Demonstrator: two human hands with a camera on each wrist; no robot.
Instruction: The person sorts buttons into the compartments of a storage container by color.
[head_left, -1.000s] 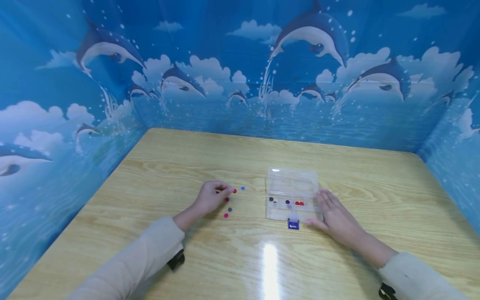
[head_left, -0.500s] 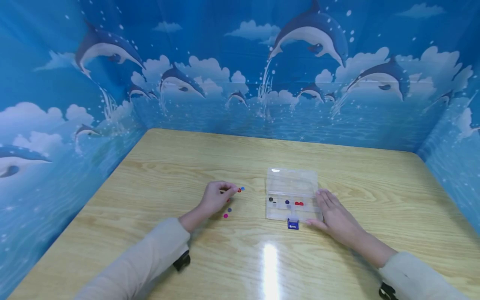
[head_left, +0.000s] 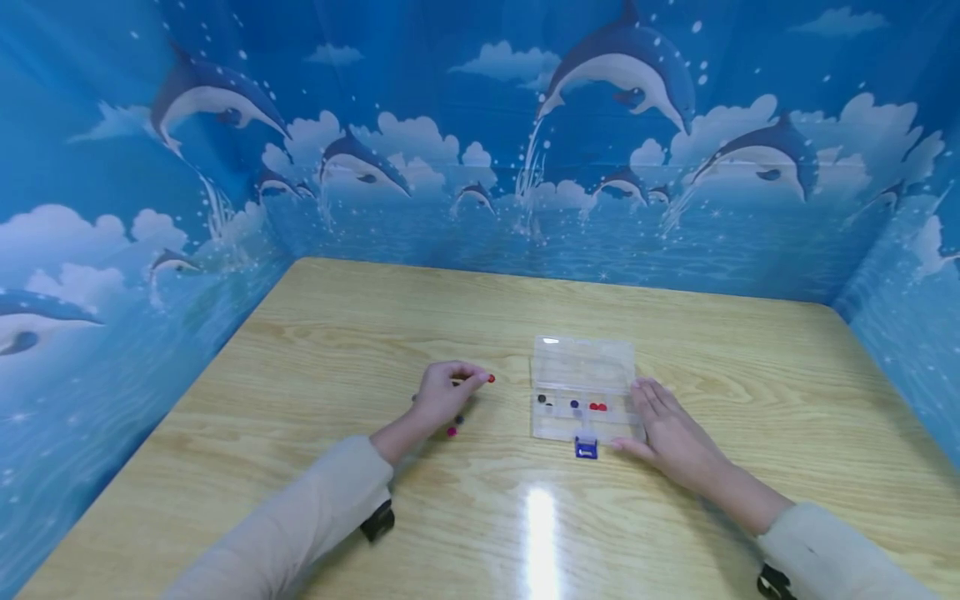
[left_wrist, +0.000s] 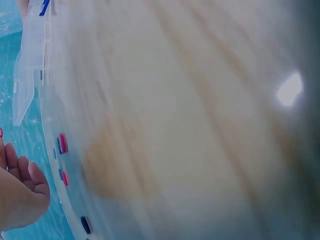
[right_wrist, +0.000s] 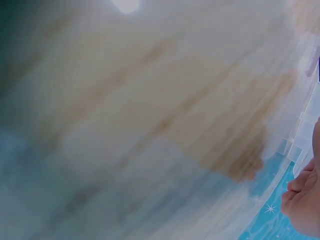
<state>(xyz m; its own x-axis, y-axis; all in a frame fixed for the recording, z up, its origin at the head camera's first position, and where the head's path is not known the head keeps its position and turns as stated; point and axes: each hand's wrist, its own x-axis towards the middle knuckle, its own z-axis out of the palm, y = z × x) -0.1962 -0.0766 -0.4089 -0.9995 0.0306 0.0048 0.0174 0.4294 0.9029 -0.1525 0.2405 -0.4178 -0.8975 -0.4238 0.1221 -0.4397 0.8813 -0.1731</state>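
In the head view my left hand (head_left: 442, 396) pinches a small red disc (head_left: 491, 378) between thumb and fingertips, just above the table. Around and below that hand lie loose discs: a pink disc (head_left: 452, 432), a grey-blue disc (head_left: 460, 420) and dark ones partly hidden by the hand. To the right stands a clear plastic box (head_left: 585, 362), its lid folded back and its blue latch (head_left: 587, 448) toward me. Red discs (head_left: 597, 407) and dark discs lie in its compartments. My right hand (head_left: 678, 437) rests against the box's right side, fingers straight.
Loose discs (left_wrist: 62, 143) show edge-on in the left wrist view, near the left hand. The wooden table (head_left: 360, 300) meets a blue dolphin-print curtain (head_left: 450, 125) at its back and sides. A bright light reflection (head_left: 542, 542) falls on the near tabletop.
My left hand has moved right with the red disc, toward the box. The blue disc seen beside it earlier is now out of sight. My right hand and the box have stayed still.
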